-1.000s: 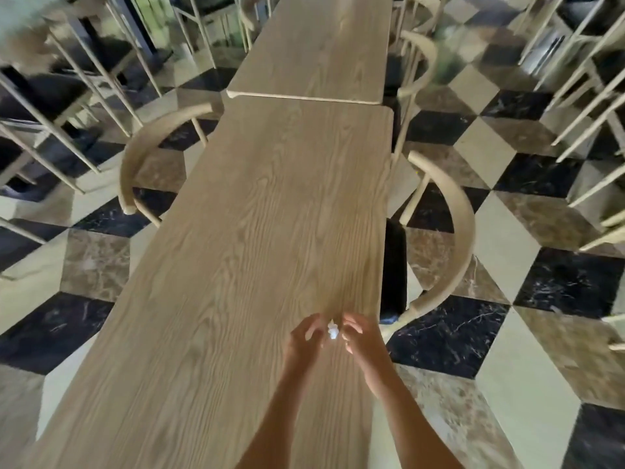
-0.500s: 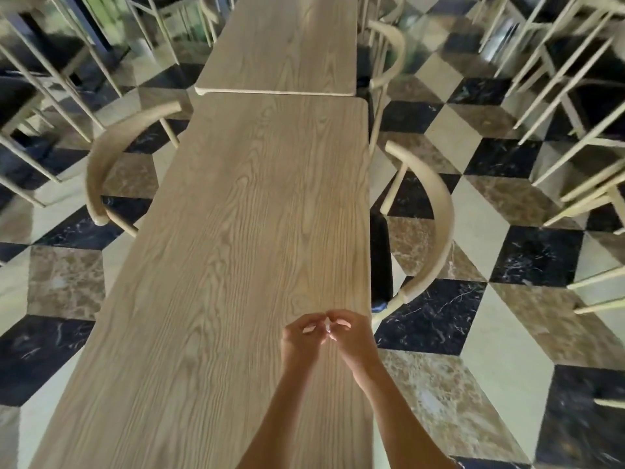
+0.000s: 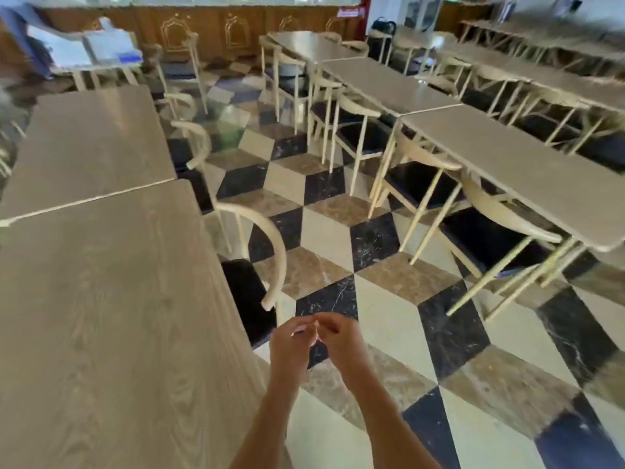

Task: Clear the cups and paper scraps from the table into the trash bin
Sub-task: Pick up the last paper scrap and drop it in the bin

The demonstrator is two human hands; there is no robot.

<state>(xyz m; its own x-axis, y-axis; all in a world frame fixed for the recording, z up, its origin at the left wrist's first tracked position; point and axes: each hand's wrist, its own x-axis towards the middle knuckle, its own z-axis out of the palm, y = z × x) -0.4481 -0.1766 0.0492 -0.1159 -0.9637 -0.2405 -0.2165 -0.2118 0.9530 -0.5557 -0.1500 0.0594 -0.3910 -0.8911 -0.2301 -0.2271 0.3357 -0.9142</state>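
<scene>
Swung away from the long light-wood grained table point(image 3: 111, 316), the view now takes in the aisle to its right, and both hands, which a moment ago met over the table's near right corner, are now past its edge and above the floor. Fingertips of the left hand point(image 3: 291, 345) and the right hand point(image 3: 341, 340) pinch together on a small pale paper scrap point(image 3: 302, 330), barely visible between them; which hand bears most of the grip I cannot tell. As I judge it, the pick-up is done and the carry to the trash bin is the step in hand, but no bin shows anywhere in view, so the next move calls for finding it while keeping the pinch closed on so slight a piece. No cups or other scraps show on the visible part of the table. Room to walk lies along the black, cream and brown marble-patterned floor point(image 3: 382, 309). Just left of the hands, the curved cream wooden chair with a dark seat point(image 3: 267, 252) juts its arm tip outward, and a row of pale tables with cream chairs point(image 3: 521, 170) hems the aisle on the right.
</scene>
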